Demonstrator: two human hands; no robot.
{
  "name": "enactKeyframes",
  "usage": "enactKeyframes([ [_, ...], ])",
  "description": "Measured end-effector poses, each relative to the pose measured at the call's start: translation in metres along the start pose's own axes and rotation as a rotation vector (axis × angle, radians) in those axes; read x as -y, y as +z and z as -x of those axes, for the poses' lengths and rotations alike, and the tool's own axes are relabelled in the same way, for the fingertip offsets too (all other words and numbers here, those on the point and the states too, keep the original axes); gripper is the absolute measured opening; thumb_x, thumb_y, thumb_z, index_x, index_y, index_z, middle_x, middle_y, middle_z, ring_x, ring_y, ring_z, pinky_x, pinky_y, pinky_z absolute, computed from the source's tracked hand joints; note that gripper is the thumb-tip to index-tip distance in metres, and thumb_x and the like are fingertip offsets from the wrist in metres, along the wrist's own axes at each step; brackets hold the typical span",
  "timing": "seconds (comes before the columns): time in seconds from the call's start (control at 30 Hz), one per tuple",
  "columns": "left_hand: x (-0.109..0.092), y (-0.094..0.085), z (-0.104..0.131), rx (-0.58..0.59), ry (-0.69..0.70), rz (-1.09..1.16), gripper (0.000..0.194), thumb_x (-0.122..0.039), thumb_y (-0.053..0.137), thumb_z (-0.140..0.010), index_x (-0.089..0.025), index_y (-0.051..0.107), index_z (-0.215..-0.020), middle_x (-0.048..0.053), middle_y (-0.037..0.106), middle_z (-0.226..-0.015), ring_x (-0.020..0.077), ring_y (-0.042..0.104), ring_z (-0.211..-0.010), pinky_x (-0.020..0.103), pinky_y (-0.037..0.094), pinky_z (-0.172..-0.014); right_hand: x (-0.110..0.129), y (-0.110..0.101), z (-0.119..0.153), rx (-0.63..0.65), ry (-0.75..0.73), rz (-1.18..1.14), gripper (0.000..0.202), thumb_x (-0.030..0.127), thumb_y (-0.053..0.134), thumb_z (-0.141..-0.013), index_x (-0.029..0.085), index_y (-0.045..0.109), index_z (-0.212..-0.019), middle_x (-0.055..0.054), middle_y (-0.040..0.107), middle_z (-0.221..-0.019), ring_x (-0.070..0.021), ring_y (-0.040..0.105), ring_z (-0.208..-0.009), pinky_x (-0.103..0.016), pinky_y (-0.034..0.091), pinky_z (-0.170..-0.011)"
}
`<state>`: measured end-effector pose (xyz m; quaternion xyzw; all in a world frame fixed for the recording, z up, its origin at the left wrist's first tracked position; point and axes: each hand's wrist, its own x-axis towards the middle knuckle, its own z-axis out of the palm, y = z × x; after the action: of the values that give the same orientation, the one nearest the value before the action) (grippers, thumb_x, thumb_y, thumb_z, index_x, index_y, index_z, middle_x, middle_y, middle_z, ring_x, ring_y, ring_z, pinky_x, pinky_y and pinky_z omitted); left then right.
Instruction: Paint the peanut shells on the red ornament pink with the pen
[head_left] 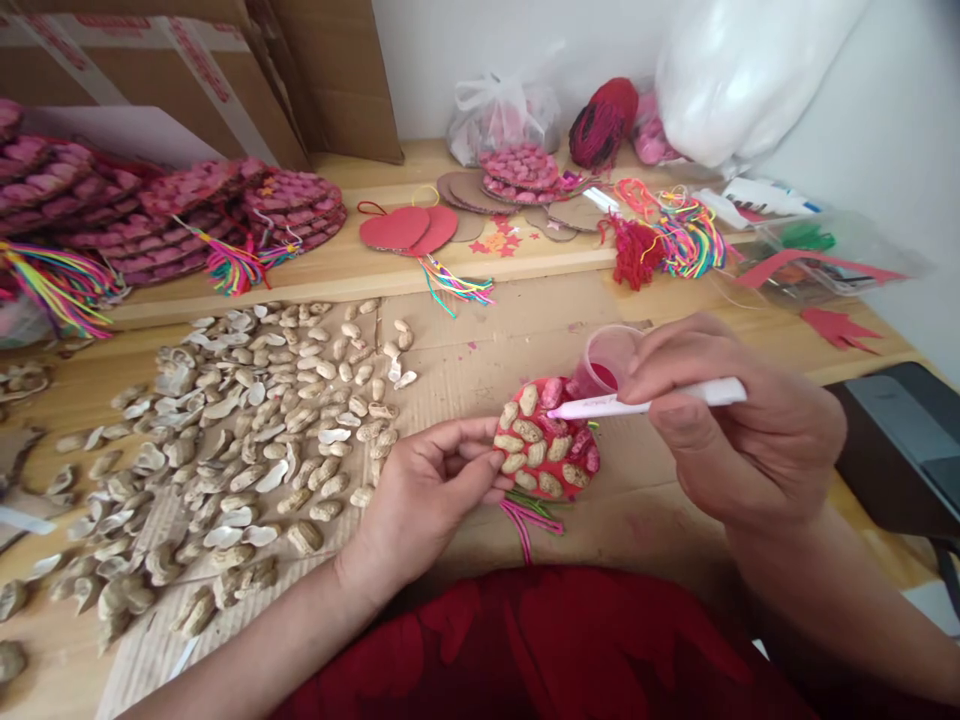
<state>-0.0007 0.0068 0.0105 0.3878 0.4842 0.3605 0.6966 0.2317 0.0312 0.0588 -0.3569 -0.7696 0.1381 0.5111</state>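
Observation:
My left hand (435,490) pinches the left edge of a round red disc (553,470) covered with peanut shells. Shells on its right side are dyed pink, while those on the left keep their tan colour. Green and pink tassel strands (529,515) hang from its lower edge. In my right hand (739,425) is a white marker pen (645,402), held between thumb and fingers, its pink tip on or close to a shell near the disc's top. Just behind the disc stands a small clear plastic cup (606,355) with pink liquid, partly hidden by my right fingers.
Many loose peanut shells (285,420) spread over the cardboard (450,350) at left. Stacked pink shell discs (187,210), red heart-like discs (409,230) and coloured tassels (686,235) line the back shelf. At right lie a dark device (892,440) and a clear bag (832,250).

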Motion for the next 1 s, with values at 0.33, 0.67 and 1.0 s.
enactKeyframes([
  [0.33,-0.0004,0.0023,0.0022,-0.026,-0.004,-0.055,0.027,-0.026,0.076,-0.085,-0.018,0.078,-0.110,0.002,0.077,-0.076,0.0127,0.073,-0.067,0.020,0.061,-0.065,0.0025,-0.0031,0.0019,0.127,-0.073,0.227,0.004,0.025,0.067,-0.086,0.026,0.067,-0.090,0.000,0.069,-0.078,-0.0245,0.066,-0.090,-0.046,0.050,-0.083],
  [0.67,-0.0014,0.0038,0.0030,-0.045,0.006,-0.084,0.023,-0.023,0.074,-0.084,-0.019,0.079,-0.107,0.001,0.074,-0.073,0.0113,0.072,-0.065,0.018,0.059,-0.064,0.0046,-0.0039,0.0018,0.129,-0.094,0.201,0.005,0.023,0.065,-0.085,0.023,0.067,-0.091,-0.001,0.068,-0.078,-0.0232,0.066,-0.089,-0.046,0.053,-0.086],
  [1.0,-0.0029,0.0052,0.0022,-0.055,0.011,-0.085,0.025,-0.023,0.076,-0.080,-0.018,0.080,-0.105,0.001,0.075,-0.071,0.0123,0.071,-0.062,0.021,0.060,-0.063,0.0053,-0.0046,0.0033,0.138,-0.113,0.280,0.005,0.027,0.067,-0.086,0.024,0.066,-0.090,-0.001,0.069,-0.079,-0.0244,0.067,-0.093,-0.046,0.052,-0.090],
])
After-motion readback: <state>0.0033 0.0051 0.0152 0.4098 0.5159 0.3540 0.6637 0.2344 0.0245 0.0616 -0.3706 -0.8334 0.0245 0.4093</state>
